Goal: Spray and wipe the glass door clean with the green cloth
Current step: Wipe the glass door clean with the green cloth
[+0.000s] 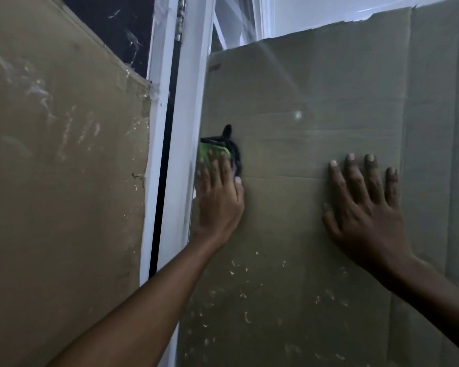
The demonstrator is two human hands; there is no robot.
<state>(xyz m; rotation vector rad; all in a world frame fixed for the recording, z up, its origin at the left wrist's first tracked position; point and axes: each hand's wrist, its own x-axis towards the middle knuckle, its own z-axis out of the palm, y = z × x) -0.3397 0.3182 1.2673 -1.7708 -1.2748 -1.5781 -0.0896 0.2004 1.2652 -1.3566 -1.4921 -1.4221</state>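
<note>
The glass door (302, 107) fills the right of the head view, with brown cardboard behind the pane. My left hand (219, 192) presses the green cloth (210, 152) flat against the glass, right beside the door's white frame; a dark edge of the cloth sticks out above my fingers. My right hand (366, 202) lies flat on the glass further right, fingers spread, holding nothing. Small pale specks mark the lower part of the pane. No spray bottle is in view.
A white door frame (180, 128) with a dark gap and a hinge (179, 22) separates this pane from a left glass panel (64, 154), which is also backed by cardboard and smeared with streaks.
</note>
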